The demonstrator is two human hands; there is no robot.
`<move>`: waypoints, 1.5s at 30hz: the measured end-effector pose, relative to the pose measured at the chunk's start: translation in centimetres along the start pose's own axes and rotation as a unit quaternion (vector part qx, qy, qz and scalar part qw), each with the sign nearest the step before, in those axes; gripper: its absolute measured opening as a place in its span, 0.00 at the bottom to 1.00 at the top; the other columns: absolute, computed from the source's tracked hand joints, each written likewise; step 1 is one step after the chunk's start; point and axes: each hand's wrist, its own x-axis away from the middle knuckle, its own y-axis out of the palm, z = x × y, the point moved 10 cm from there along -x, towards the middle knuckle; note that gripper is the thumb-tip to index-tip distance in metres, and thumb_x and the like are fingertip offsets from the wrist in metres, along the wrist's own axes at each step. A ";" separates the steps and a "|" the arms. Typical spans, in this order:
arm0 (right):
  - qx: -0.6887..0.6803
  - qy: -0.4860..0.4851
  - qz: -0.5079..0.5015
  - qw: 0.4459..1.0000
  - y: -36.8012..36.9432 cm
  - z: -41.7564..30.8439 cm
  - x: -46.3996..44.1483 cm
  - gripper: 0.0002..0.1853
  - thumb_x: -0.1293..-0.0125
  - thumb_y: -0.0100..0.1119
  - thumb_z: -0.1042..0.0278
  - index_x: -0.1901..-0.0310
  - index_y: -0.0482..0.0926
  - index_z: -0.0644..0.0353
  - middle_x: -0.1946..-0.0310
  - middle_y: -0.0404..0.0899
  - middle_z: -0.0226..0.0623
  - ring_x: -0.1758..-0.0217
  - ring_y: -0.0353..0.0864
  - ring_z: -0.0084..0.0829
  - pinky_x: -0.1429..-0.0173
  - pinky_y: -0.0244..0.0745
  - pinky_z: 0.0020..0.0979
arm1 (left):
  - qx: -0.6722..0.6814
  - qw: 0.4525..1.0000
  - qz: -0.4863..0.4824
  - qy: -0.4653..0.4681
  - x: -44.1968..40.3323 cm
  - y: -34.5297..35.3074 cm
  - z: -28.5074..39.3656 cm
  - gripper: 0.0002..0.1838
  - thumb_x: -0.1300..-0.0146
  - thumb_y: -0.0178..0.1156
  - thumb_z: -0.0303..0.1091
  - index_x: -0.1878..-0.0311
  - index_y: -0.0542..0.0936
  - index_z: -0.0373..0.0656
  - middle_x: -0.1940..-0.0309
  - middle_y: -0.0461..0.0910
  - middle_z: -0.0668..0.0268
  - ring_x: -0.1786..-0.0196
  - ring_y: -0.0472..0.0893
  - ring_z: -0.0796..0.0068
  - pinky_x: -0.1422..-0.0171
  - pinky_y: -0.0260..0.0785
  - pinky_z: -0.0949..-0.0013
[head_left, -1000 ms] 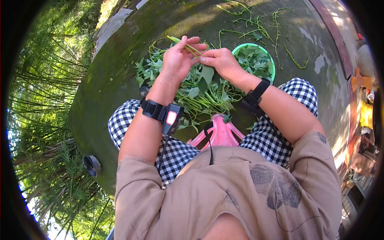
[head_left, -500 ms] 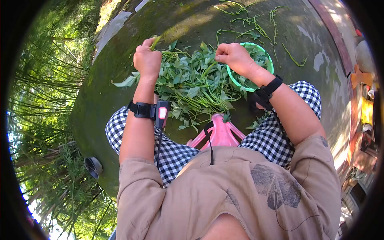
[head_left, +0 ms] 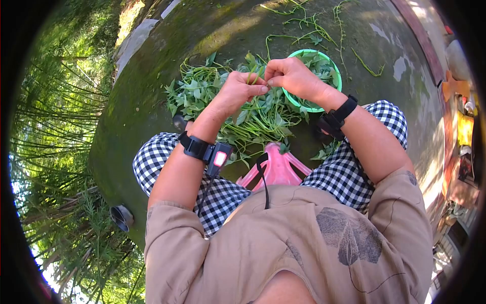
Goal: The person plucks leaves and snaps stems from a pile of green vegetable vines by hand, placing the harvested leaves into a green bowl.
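My left hand (head_left: 242, 92) and my right hand (head_left: 293, 78) meet above a heap of leafy green vines (head_left: 268, 119). Thumb and fingers of both are closed in a pinch, their tips nearly touching. A thin green stem (head_left: 255, 79) shows at the left fingers, with leaves just behind it. The right fingertips close on the same stem, though the exact contact is partly hidden. Beside and partly beneath my right hand stands a bright green round basket (head_left: 338, 76) holding loose green leaves (head_left: 320, 66).
Bare vine stems (head_left: 341, 38) lie scattered on the mossy concrete ground (head_left: 136, 96) beyond the basket. A pink plastic stool (head_left: 276, 169) is between my knees. A grey round pipe or pot (head_left: 121, 218) sits at the left edge near dense plants.
My left hand has swung right and down from the heap's far left to meet my right hand. My right hand stays almost in place, fingers still pinched.
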 end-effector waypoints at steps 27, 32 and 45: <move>0.230 0.087 0.009 0.969 -0.6 4.6 1.7 0.08 0.49 0.66 0.67 0.69 0.80 0.59 0.73 0.82 0.38 0.66 0.82 0.40 0.60 0.73 0.39 | 0.317 0.874 0.367 0.037 2.8 -14.3 -1.7 0.06 0.34 0.57 0.25 0.55 0.79 0.40 0.73 0.83 0.59 0.81 0.70 0.82 0.81 0.54 0.79; 0.183 0.045 0.015 0.982 -1.1 5.5 2.0 0.08 0.49 0.65 0.67 0.68 0.80 0.58 0.73 0.82 0.38 0.67 0.82 0.39 0.61 0.73 0.39 | 0.087 0.970 0.225 0.015 1.4 -10.2 -1.4 0.16 0.40 0.58 0.24 0.47 0.82 0.40 0.77 0.76 0.74 0.83 0.65 0.90 0.83 0.51 0.83; 0.077 -0.035 -0.022 0.996 2.0 1.8 1.4 0.08 0.48 0.65 0.67 0.67 0.80 0.59 0.71 0.82 0.42 0.66 0.82 0.43 0.61 0.74 0.40 | 0.126 0.991 0.029 -0.045 0.6 1.1 -3.0 0.04 0.38 0.65 0.31 0.64 0.82 0.42 0.79 0.73 0.77 0.82 0.65 0.89 0.81 0.52 0.81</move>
